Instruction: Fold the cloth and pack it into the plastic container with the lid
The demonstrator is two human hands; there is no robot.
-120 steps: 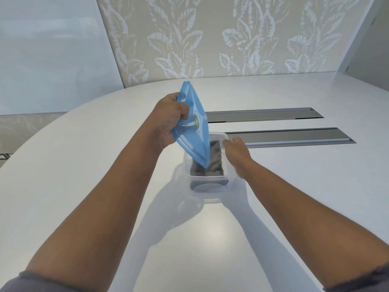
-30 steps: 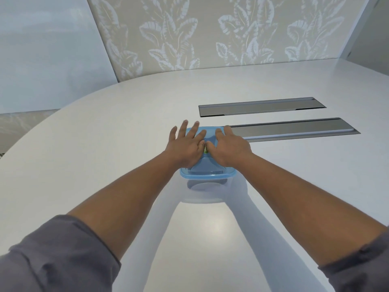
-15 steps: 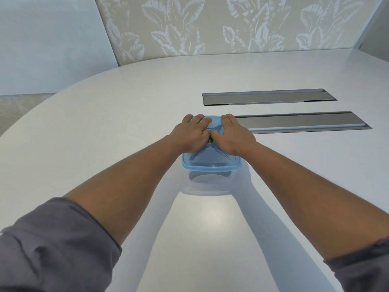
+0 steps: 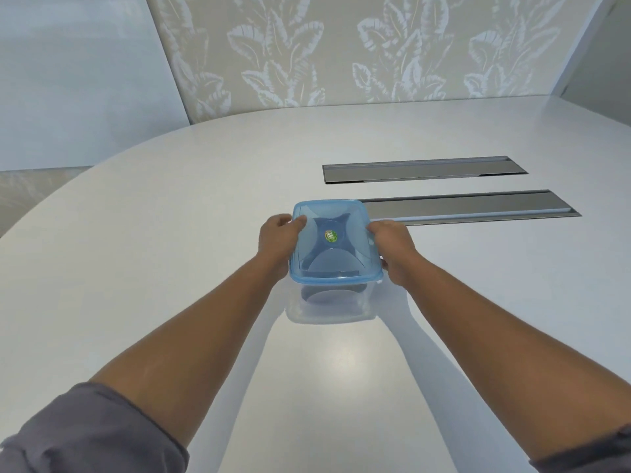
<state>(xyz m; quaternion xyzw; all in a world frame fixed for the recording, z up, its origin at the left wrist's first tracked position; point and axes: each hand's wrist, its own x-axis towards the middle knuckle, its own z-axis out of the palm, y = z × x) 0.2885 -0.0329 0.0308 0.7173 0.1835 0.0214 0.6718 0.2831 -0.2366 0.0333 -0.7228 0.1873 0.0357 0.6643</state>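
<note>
A clear plastic container (image 4: 333, 298) stands on the white table (image 4: 170, 233), covered by its translucent blue lid (image 4: 333, 244) with a small green sticker in the middle. The dark cloth inside shows only dimly through the lid and the wall. My left hand (image 4: 278, 242) grips the container's left side, thumb on the lid's edge. My right hand (image 4: 392, 245) grips the right side in the same way.
Two long grey metal cable slots (image 4: 425, 169) (image 4: 471, 208) are set into the table just behind and to the right of the container. A leaf-patterned wall (image 4: 341, 49) rises behind the curved far edge of the table.
Four seconds ago my left hand held the lid tilted over the open container. The lid was then set on and pressed down by both palms. Now both hands have shifted to the container's sides.
</note>
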